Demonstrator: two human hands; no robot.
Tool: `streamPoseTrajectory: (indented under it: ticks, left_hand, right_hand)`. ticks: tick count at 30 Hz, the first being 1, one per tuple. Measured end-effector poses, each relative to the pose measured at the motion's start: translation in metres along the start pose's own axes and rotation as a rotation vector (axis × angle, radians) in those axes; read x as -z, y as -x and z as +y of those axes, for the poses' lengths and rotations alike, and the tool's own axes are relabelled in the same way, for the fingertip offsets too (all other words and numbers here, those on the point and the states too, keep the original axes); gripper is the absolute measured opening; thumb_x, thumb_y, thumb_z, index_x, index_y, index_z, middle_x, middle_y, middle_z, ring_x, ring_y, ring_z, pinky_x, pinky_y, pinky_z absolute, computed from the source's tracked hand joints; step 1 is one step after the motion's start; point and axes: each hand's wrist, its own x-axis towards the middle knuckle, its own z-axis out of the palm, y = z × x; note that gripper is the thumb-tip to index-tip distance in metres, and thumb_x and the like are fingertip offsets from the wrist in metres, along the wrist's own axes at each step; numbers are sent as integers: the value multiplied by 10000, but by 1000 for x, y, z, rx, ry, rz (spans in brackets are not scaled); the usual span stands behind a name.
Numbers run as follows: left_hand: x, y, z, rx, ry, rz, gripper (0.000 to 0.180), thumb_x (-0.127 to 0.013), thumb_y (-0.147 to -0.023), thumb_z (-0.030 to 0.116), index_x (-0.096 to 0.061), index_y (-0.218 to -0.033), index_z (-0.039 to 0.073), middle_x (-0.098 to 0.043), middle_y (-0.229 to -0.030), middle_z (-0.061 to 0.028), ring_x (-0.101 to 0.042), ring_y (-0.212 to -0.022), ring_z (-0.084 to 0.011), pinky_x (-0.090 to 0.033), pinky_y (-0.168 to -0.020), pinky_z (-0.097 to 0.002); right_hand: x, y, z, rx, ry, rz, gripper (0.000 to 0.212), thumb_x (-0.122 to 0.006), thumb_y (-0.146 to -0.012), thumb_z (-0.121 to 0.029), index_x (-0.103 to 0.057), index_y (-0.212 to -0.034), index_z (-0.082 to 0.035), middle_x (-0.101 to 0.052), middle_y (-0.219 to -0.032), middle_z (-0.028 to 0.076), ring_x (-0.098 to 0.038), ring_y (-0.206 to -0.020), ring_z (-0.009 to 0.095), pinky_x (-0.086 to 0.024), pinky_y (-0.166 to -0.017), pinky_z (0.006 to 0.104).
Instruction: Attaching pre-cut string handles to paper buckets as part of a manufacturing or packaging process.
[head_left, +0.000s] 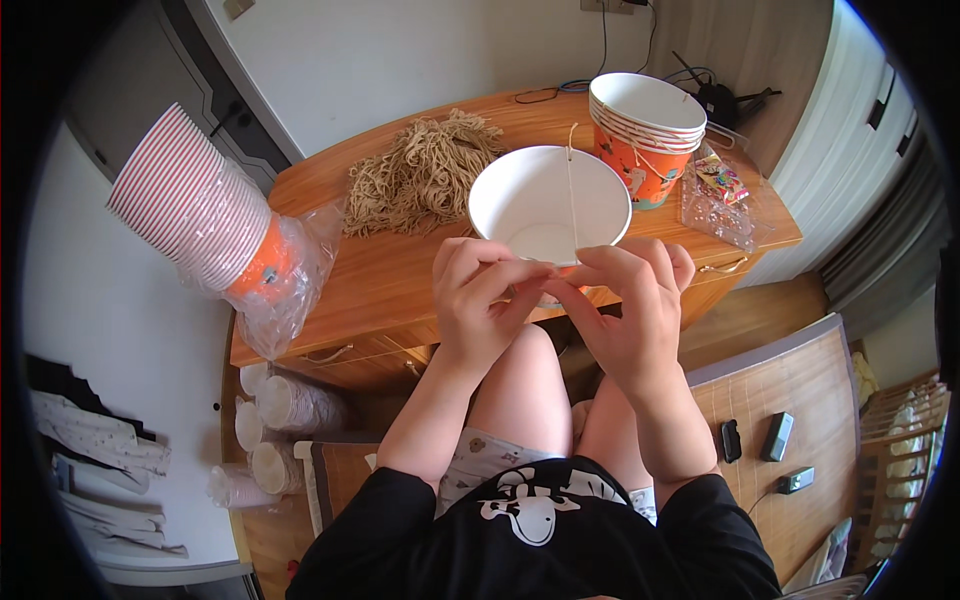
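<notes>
A white-lined paper bucket with an orange outside stands in front of me at the table's near edge. A thin beige cord runs from its far rim across the opening to my fingers. My left hand and my right hand meet at the near rim, both closed in a pinch on the cord. Their fingertips nearly touch, and they cover that part of the rim and the cord's end. Just beyond the bucket, to the left, lies a loose heap of beige cords.
Nested orange buckets stand at the back right beside a clear plastic bag. A tall bagged stack of buckets leans at the table's left. Wrapped white stacks sit on the floor. Small dark devices rest on a mat at right.
</notes>
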Motion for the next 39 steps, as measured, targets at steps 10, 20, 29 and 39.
streamPoseTrajectory:
  ticks: [10, 20, 29, 39]
  left_hand:
    - [3, -4, -16, -9, -56, 2, 203, -832, -709, 56, -747, -870, 146, -683, -980, 1, -610, -917, -233, -479, -798, -360]
    - [6, -9, -17, -89, 74, -156, 260, -858, -739, 58, -678, -924, 88, -744, -984, -50, -664, -857, -254, -517, -765, -358]
    - [3, -14, -12, -56, 71, -261, 392, -822, -694, -82, -734, -1049, 61, -667, -970, -73, -670, -861, -249, -568, -690, -355]
    - [17, -62, -23, 113, 160, -345, 242, -751, -750, -137, -730, -908, 45, -639, -926, -58, -647, -827, -161, -530, -664, -265]
  right_hand:
    - [30, -8, 22, -53, -8, -216, 306, -817, -810, -188, -630, -1044, -122, -676, -840, -28, -595, -842, 201, -366, -839, 390]
    - [25, 21, 85, -270, 79, -208, 220, -688, -900, -90, -590, -1097, -76, -704, -880, 61, -650, -914, 267, -381, -938, 450]
    - [16, 56, 73, -223, -35, -255, 156, -780, -801, -156, -666, -907, -141, -628, -925, 24, -583, -957, 260, -376, -924, 437]
    - [-35, 125, 73, -118, -123, 121, 581, -854, -713, -158, -648, -1256, -163, -502, -1463, 146, -533, -1173, 320, -407, -987, 438]
